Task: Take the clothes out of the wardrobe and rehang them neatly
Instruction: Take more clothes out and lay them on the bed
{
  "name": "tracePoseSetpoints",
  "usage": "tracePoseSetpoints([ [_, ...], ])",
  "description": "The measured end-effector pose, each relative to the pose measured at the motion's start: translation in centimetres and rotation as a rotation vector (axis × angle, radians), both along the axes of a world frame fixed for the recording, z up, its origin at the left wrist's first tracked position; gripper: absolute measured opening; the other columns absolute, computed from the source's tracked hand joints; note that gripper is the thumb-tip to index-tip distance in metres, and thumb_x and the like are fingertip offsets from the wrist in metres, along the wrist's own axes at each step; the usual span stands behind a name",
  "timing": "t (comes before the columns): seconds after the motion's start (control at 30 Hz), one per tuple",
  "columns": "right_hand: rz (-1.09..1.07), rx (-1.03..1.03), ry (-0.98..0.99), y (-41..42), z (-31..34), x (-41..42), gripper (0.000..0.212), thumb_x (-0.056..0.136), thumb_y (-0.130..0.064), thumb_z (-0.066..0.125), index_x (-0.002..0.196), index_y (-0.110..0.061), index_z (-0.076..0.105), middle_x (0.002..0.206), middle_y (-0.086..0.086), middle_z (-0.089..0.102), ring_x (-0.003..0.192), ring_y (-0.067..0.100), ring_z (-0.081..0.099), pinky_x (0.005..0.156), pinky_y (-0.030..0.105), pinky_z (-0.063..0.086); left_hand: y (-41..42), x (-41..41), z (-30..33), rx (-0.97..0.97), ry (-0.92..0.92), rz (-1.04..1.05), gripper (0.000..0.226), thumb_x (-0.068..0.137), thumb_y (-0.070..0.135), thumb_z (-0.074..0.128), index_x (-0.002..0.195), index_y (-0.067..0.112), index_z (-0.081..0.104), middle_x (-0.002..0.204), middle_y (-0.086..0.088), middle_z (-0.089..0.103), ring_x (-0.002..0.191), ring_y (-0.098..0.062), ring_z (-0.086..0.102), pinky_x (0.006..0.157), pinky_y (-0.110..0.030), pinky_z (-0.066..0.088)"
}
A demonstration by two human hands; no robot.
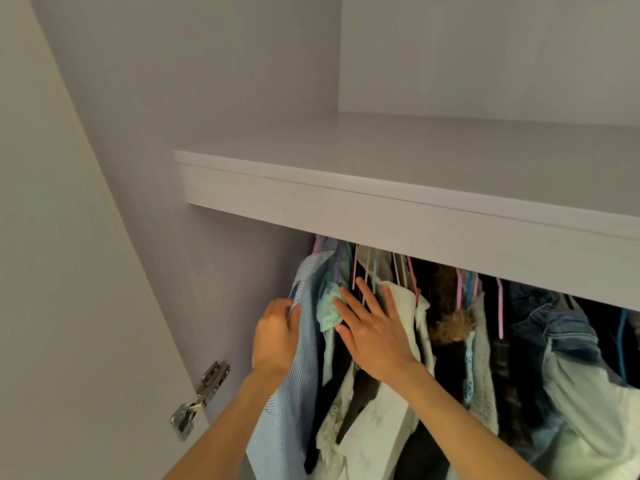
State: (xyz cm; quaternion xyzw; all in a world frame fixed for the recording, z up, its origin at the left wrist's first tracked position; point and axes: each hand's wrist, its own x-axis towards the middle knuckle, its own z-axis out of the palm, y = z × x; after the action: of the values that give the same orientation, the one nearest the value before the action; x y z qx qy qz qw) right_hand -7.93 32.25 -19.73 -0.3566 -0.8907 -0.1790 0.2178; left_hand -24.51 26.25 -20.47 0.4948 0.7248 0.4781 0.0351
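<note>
- The wardrobe stands open; its white door swings out on the left, with a metal hinge low on its inner edge.
- A white shelf runs across the upper part, and the clothes hang crowded under it on thin pink, blue and pale hangers.
- The left hand is at the far left of the row, fingers curled on the front edge of a blue striped shirt, pinching the cloth.
- The right hand lies flat with fingers spread, palm pressed on a white garment, gripping nothing; its fingertips reach up to the hanger necks.
- A mint-green piece hangs between the two hands, touching the right thumb.
- To the right hang a dark garment with a brown fur trim, then a pale knit, and then blue denim over a white sleeve.
</note>
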Motion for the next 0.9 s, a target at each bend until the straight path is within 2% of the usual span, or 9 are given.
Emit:
tracePoseSetpoints([
  [0.13, 0.008, 0.000, 0.009, 0.2, -0.2, 0.0, 0.047, 0.091, -0.039, 0.033, 0.123, -0.019, 0.060, 0.132, 0.001, 0.056, 0.134, 0.029, 0.037, 0.104, 0.053, 0.022, -0.1, -0.3, 2.2, 0.173, 0.030, 0.024, 0.010, 0.091, 0.010, 0.056, 0.089, 0.001, 0.062, 0.076, 0.001, 0.053, 0.061, -0.006, 0.047, 0.059, -0.021, 0.038],
  [0.3, 0.038, -0.029, 0.061, 0.3, -0.6, -0.3, 0.047, 0.091, -0.037, 0.033, 0.124, -0.017, 0.060, 0.131, 0.003, 0.057, 0.134, 0.028, 0.030, 0.104, 0.053, 0.023, -1.5, -1.2, 3.6, 0.260, 0.029, 0.045, 0.009, 0.091, 0.008, 0.056, 0.088, 0.002, 0.062, 0.079, -0.004, 0.058, 0.066, -0.014, 0.052, 0.063, -0.016, 0.040],
  [0.4, 0.036, -0.027, 0.172, -0.4, 0.0, -1.0, 0.044, 0.089, -0.033, 0.035, 0.113, -0.014, 0.067, 0.121, 0.005, 0.063, 0.127, 0.032, 0.046, 0.105, 0.056, 0.032, -3.2, -1.2, 3.1, 0.262, 0.000, 0.050, 0.007, 0.091, 0.010, 0.056, 0.086, 0.008, 0.060, 0.078, -0.003, 0.060, 0.066, -0.011, 0.053, 0.062, -0.010, 0.039],
  [0.47, 0.059, -0.049, 0.308, -1.2, 1.1, -2.0, 0.041, 0.088, -0.029, 0.037, 0.102, -0.010, 0.071, 0.110, 0.008, 0.068, 0.114, 0.033, 0.057, 0.099, 0.055, 0.039, -4.7, -1.1, 2.4, 0.247, -0.013, 0.050, 0.007, 0.091, 0.011, 0.056, 0.085, 0.013, 0.059, 0.077, -0.002, 0.060, 0.066, -0.012, 0.055, 0.062, -0.011, 0.040],
  [0.57, 0.155, -0.107, 0.455, -2.4, 2.8, -3.9, 0.038, 0.088, -0.024, 0.040, 0.097, -0.001, 0.070, 0.098, 0.011, 0.069, 0.097, 0.032, 0.063, 0.085, 0.043, 0.053, -6.7, -0.8, 1.2, 0.227, -0.035, 0.074, 0.009, 0.091, 0.012, 0.057, 0.084, 0.018, 0.056, 0.075, -0.001, 0.060, 0.065, -0.011, 0.055, 0.060, -0.012, 0.041],
  [0.67, 0.176, -0.483, 0.608, -4.4, 4.6, -6.3, 0.033, 0.094, -0.024, 0.049, 0.108, 0.001, 0.064, 0.102, 0.014, 0.065, 0.093, 0.027, 0.063, 0.081, 0.029, 0.049, -8.8, -0.3, 0.4, 0.215, -0.043, 0.087, 0.013, 0.090, 0.012, 0.057, 0.082, 0.021, 0.054, 0.072, 0.010, 0.054, 0.068, -0.001, 0.054, 0.061, -0.005, 0.037],
  [0.73, 0.112, -0.757, 0.748, -5.2, 5.1, -8.2, 0.027, 0.092, -0.026, 0.055, 0.100, -0.003, 0.067, 0.091, 0.006, 0.067, 0.087, 0.021, 0.064, 0.081, 0.022, 0.044, -9.9, -0.1, -0.2, 0.189, -0.034, 0.084, 0.012, 0.090, 0.012, 0.056, 0.082, 0.020, 0.053, 0.071, 0.014, 0.050, 0.070, 0.004, 0.052, 0.061, -0.005, 0.037],
  [0.83, 0.070, -1.071, 0.987, -6.0, 5.0, -10.3, 0.025, 0.086, -0.021, 0.063, 0.069, -0.004, 0.066, 0.063, 0.001, 0.061, 0.068, 0.020, 0.062, 0.084, 0.040, 0.053, -11.3, -0.1, -1.3, 0.139, -0.025, 0.079, 0.008, 0.090, 0.013, 0.057, 0.082, 0.013, 0.056, 0.068, 0.015, 0.046, 0.068, 0.004, 0.050, 0.059, -0.006, 0.036],
  [0.9, 0.006, -1.210, 1.081, -6.5, 4.2, -10.8, 0.025, 0.084, -0.014, 0.066, 0.059, -0.008, 0.064, 0.061, 0.003, 0.061, 0.062, 0.018, 0.061, 0.081, 0.047, 0.055, -12.3, 0.0, -2.1, 0.114, -0.008, 0.060, 0.009, 0.091, 0.013, 0.057, 0.082, 0.010, 0.057, 0.067, 0.015, 0.044, 0.067, 0.005, 0.048, 0.060, -0.003, 0.034],
])
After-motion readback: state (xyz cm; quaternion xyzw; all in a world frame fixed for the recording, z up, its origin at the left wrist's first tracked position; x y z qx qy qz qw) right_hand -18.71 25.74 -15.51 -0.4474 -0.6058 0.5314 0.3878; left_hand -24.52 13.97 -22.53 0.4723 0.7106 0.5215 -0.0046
